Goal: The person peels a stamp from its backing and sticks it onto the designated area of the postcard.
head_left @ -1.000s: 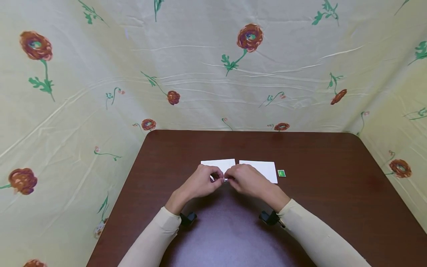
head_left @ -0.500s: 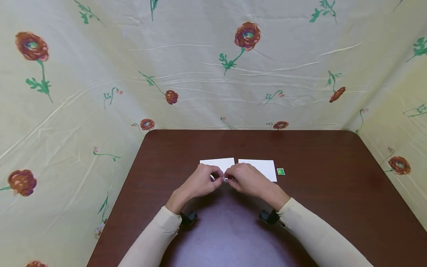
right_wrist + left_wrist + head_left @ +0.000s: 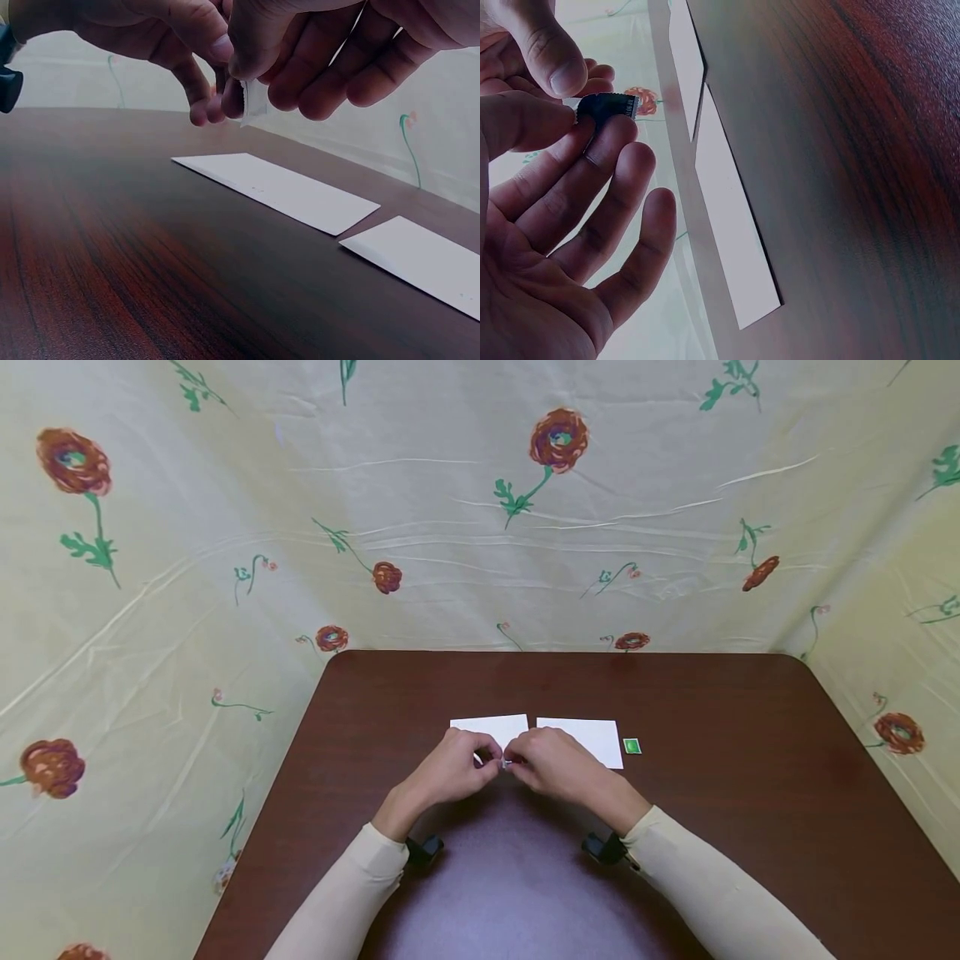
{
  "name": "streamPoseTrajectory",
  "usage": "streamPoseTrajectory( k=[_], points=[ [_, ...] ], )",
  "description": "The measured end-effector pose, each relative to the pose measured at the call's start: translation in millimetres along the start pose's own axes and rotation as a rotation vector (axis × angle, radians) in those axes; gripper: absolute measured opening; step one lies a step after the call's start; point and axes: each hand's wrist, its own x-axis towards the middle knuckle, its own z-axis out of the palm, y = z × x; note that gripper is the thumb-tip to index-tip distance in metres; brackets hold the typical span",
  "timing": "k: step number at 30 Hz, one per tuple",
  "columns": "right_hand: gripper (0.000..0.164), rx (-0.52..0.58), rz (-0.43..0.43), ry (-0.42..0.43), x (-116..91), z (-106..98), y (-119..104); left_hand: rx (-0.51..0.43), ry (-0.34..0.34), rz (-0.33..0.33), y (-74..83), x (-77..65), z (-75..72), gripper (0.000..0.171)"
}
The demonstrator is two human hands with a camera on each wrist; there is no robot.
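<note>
In the head view my left hand (image 3: 453, 767) and right hand (image 3: 557, 764) meet over the table, fingertips close together. Between them is a small postage stamp (image 3: 609, 107) with toothed edges, dark with white lettering in the left wrist view. My left thumb and fingers pinch it, and my right thumb and fingers pinch its other side. From the right wrist view only a pale, whitish piece of the stamp (image 3: 255, 103) shows below the fingertips. Two flat white paper rectangles, a left one (image 3: 487, 724) and a right one (image 3: 592, 737), lie just beyond the hands.
A green stamp-like square (image 3: 632, 746) with a white border lies right of the right paper. Everything rests on a dark brown wooden table (image 3: 712, 827). A flowered curtain (image 3: 450, 493) hangs behind and along both sides.
Both hands stay in place at the stamp, with only slight fingertip movement. The head view shifts a little; papers and green square lie where they were.
</note>
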Motion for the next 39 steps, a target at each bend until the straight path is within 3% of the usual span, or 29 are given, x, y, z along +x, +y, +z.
streamPoseTrajectory(
  k=[39],
  points=[
    [0.005,-0.049,0.040,0.075,-4.0,0.8,1.2,0.010,-0.041,-0.008,-0.7,0.5,0.3,0.007]
  ],
)
